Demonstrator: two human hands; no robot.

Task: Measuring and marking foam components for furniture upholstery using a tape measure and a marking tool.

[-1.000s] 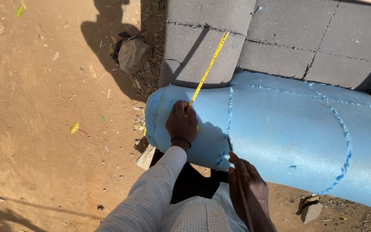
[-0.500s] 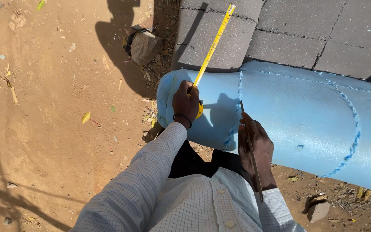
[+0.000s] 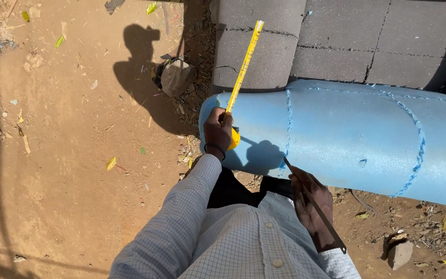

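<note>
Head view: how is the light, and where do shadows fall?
Head view: hard sunlight, sharp overall; the left hand with the yellow tape throws a dark shadow on the blue foam; the person's shadow lies on the dirt; the right hand is shaded.

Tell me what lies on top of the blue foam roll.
On the blue foam roll rests the left hand gripping a yellow tape measure. The foam beneath the hand is hidden.

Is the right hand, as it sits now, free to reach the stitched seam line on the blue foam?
Probably yes: the right hand sits just below the blue foam, its thin blade already pointing toward the seam line, with nothing between.
</note>
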